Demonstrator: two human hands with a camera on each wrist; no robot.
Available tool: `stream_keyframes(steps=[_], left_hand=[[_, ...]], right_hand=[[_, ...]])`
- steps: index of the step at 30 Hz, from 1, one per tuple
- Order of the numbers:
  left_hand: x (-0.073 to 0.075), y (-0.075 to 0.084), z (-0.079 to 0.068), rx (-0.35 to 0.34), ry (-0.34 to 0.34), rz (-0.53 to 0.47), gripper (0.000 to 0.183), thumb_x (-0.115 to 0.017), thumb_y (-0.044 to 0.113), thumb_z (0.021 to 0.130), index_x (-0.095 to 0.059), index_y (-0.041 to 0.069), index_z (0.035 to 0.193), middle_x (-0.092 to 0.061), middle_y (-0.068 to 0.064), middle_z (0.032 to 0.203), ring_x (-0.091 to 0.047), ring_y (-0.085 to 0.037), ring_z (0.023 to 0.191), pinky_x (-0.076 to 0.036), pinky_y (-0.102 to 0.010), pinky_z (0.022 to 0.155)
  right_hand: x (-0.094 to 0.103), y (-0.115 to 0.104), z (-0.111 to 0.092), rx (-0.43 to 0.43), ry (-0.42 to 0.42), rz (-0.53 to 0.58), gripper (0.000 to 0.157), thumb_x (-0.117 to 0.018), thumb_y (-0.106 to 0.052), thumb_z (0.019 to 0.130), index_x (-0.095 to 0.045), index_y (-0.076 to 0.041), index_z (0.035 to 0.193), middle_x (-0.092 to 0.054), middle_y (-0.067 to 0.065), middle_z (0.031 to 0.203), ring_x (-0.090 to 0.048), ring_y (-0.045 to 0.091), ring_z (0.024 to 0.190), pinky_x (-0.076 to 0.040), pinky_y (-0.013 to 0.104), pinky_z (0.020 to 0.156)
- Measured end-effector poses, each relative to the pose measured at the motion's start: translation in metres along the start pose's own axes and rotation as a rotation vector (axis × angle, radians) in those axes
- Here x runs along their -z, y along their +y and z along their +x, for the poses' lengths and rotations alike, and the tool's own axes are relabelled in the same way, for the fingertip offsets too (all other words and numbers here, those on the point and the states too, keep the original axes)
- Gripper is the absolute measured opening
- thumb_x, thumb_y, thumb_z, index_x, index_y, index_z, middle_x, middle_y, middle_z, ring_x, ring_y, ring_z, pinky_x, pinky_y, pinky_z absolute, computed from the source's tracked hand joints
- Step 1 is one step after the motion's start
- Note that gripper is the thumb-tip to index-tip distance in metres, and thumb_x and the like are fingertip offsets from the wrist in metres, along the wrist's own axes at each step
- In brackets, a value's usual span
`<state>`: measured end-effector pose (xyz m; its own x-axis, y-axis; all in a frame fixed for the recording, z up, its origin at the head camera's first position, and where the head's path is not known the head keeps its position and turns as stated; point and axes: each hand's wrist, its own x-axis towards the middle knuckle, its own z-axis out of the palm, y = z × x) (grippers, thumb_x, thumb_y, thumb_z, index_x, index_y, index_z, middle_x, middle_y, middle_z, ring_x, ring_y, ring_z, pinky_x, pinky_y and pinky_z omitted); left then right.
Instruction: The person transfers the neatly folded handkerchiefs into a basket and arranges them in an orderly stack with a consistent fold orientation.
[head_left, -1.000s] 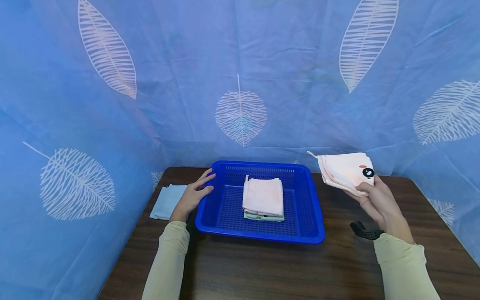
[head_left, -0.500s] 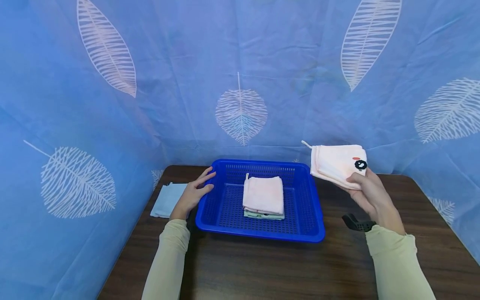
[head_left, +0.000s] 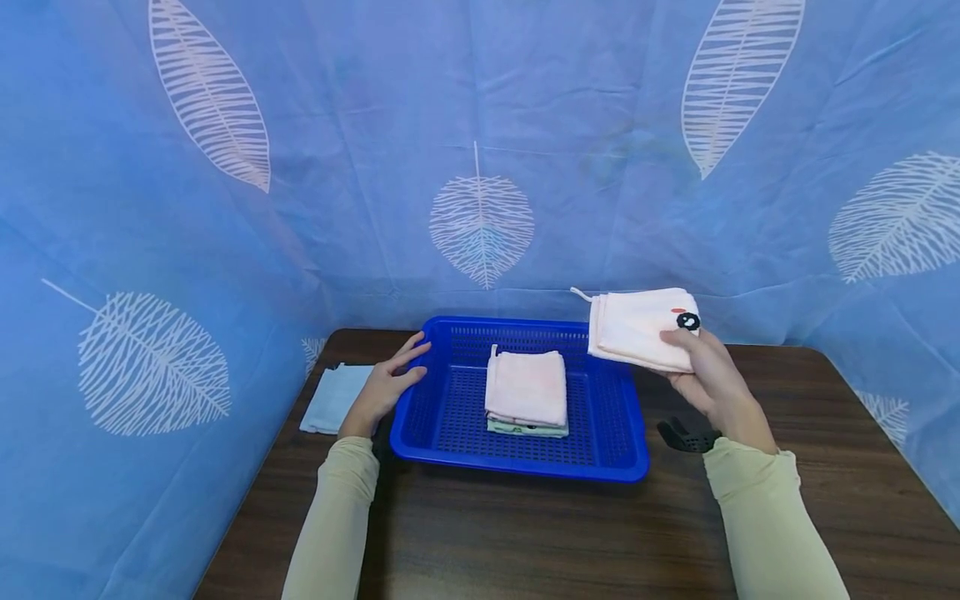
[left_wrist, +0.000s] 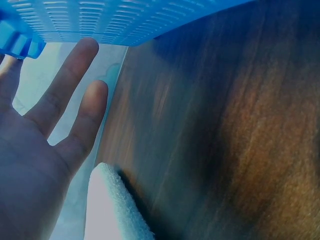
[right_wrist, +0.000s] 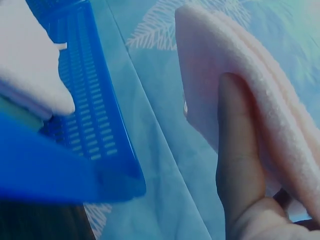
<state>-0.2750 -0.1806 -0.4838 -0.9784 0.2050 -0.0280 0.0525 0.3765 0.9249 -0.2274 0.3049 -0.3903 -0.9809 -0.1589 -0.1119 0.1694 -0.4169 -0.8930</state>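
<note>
A folded pale pink towel (head_left: 637,329) with a black eye mark and a hanging loop is pinched in my right hand (head_left: 712,379), above the right rim of the blue basket (head_left: 517,471). In the right wrist view, the thumb lies along one face of the towel (right_wrist: 200,75). My left hand (head_left: 382,387) touches the basket's left side with spread, fairly straight fingers, which the left wrist view shows against its wall (left_wrist: 100,25). Inside the basket rests a stack with another folded pink towel (head_left: 527,387) over a green towel (head_left: 528,429).
A folded light blue towel (head_left: 333,400) lies on the dark wooden table (head_left: 525,542) left of the basket, partly behind the left hand. A blue curtain with white leaf prints (head_left: 480,225) hangs behind and beside the table. A black band (head_left: 686,435) is at the right wrist.
My right hand has carried the pink towel leftward and slightly up, from beside the basket to over its right edge. The left hand and the basket have stayed in place.
</note>
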Motion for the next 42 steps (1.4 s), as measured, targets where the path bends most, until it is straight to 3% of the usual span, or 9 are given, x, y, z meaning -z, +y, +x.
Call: stream_keyframes(steps=[5, 13, 24, 27, 31, 33, 42], left_hand=[[0.000, 0.002, 0.000, 0.002, 0.000, 0.005, 0.045, -0.060, 0.040, 0.103, -0.053, 0.039, 0.147, -0.031, 0.022, 0.165, -0.019, -0.025, 0.161, -0.023, -0.066, 0.124], [0.000, 0.002, -0.001, -0.011, 0.001, 0.011, 0.045, -0.059, 0.036, 0.104, -0.053, 0.035, 0.148, -0.031, 0.020, 0.166, -0.023, -0.026, 0.160, -0.026, -0.063, 0.124], [0.002, -0.001, 0.001, -0.029, -0.011, 0.007, 0.046, -0.059, 0.039, 0.103, -0.053, 0.035, 0.149, -0.030, 0.022, 0.165, -0.021, -0.025, 0.160, -0.025, -0.063, 0.124], [0.002, -0.002, 0.001, -0.032, -0.012, 0.007, 0.046, -0.060, 0.039, 0.103, -0.053, 0.036, 0.148, -0.031, 0.022, 0.165, -0.022, -0.025, 0.160, -0.025, -0.063, 0.124], [0.002, -0.002, 0.001, -0.031, -0.007, 0.005, 0.046, -0.060, 0.039, 0.103, -0.053, 0.036, 0.148, -0.031, 0.021, 0.165, -0.023, -0.027, 0.160, -0.026, -0.063, 0.124], [0.001, -0.001, 0.000, -0.026, -0.003, 0.007, 0.046, -0.060, 0.040, 0.103, -0.054, 0.036, 0.148, -0.031, 0.021, 0.165, -0.023, -0.026, 0.160, -0.026, -0.063, 0.124], [0.001, 0.000, 0.000, -0.012, -0.001, 0.014, 0.046, -0.059, 0.043, 0.102, -0.053, 0.037, 0.148, -0.030, 0.022, 0.165, -0.021, -0.026, 0.160, -0.023, -0.065, 0.124]], right_hand=[[-0.010, 0.004, 0.006, -0.019, 0.002, -0.011, 0.081, -0.054, -0.017, 0.106, 0.004, -0.016, 0.164, -0.061, -0.005, 0.123, -0.069, 0.005, 0.107, -0.060, 0.025, 0.086], [-0.025, 0.012, 0.014, -0.042, -0.011, -0.167, 0.081, -0.052, -0.015, 0.107, 0.004, -0.012, 0.164, -0.056, -0.006, 0.125, -0.066, 0.003, 0.108, -0.056, 0.020, 0.089], [-0.047, 0.024, 0.030, -0.042, -0.020, -0.213, 0.072, -0.046, 0.002, 0.102, -0.005, -0.003, 0.161, -0.063, -0.004, 0.116, -0.071, 0.005, 0.100, -0.058, 0.020, 0.084], [-0.053, 0.026, 0.033, -0.041, -0.021, -0.221, 0.077, -0.045, 0.004, 0.101, 0.000, -0.004, 0.163, -0.056, 0.002, 0.127, -0.071, 0.004, 0.102, -0.059, 0.020, 0.086], [-0.060, 0.028, 0.038, -0.049, -0.038, -0.234, 0.082, -0.044, 0.005, 0.100, 0.007, -0.007, 0.163, -0.036, 0.018, 0.152, -0.068, 0.003, 0.106, -0.058, 0.019, 0.089], [-0.063, 0.029, 0.040, -0.055, -0.043, -0.233, 0.084, -0.044, 0.005, 0.100, 0.009, -0.009, 0.163, -0.029, 0.020, 0.157, -0.068, 0.003, 0.106, -0.058, 0.020, 0.089], [-0.074, 0.035, 0.046, -0.071, -0.105, -0.245, 0.080, -0.042, 0.006, 0.098, 0.005, -0.003, 0.163, -0.045, 0.013, 0.138, -0.070, 0.006, 0.101, -0.059, 0.020, 0.084]])
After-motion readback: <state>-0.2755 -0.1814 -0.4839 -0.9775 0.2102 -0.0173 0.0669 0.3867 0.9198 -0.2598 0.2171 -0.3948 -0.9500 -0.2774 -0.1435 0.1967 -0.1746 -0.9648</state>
